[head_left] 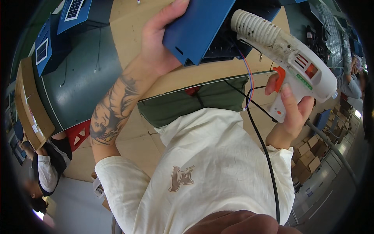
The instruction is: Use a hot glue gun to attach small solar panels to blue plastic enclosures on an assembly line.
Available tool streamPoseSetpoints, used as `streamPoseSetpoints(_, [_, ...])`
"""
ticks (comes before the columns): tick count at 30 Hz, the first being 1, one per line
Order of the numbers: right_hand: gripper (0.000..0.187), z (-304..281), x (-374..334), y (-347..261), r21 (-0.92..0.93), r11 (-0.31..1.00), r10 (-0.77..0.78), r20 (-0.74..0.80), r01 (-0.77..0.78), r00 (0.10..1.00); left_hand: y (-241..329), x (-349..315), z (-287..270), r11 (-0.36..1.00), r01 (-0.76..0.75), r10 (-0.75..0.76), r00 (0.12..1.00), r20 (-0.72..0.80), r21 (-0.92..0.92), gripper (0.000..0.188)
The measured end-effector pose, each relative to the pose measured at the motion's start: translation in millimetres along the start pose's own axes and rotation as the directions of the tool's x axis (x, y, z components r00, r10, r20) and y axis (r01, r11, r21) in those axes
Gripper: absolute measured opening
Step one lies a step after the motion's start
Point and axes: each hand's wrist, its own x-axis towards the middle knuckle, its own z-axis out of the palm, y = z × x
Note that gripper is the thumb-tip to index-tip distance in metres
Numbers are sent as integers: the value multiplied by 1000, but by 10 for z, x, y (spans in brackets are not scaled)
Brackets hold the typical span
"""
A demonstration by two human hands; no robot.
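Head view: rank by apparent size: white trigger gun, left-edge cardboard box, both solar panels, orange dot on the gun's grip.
1. White trigger gun
2. Cardboard box
3. Upper solar panel, lower solar panel: too alike to rank
4. Orange dot

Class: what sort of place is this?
Probably an assembly workshop: blue housings with solar panels on a green bench, a white trigger tool in the right hand, and piled cardboard boxes.

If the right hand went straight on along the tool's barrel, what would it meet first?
Most likely the blue housing: the white gun-shaped tool in the right hand points toward its open side. Depth is unclear, so I can't tell whether wall or interior comes first.
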Motion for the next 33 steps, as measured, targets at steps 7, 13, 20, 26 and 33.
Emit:
streamPoseSetpoints(7, [52, 67, 15, -78, -105, 994, -9, -64, 2, 998, -24, 1, 177, 1000, -20, 21, 986, -164, 11, 38])
streamPoseSetpoints(13, [50, -5, 25, -81, -104, 995, -4, 8, 5, 1000, -23, 16, 156, 999, -34, 38, 987, -154, 29, 38])
streamPoseSetpoints(20, [49, 62, 44, 25, -45, 998, -32, 9, 33, 999, -26, 21, 94, 996, -30, 34, 998, -59, 80, 39])
streamPoseSetpoints(26, [50, 6, 10, 57, -75, 994, -72, 77, 78, 994, -11, 14, 168, 998, -31, 37, 991, -132, 51, 38])
streamPoseSetpoints(33, [52, -170, -98, 323, -436, 762, -314, 397, 478, 862, -42, 58, 143, 985, -69, 98, 978, -184, 155, 44])
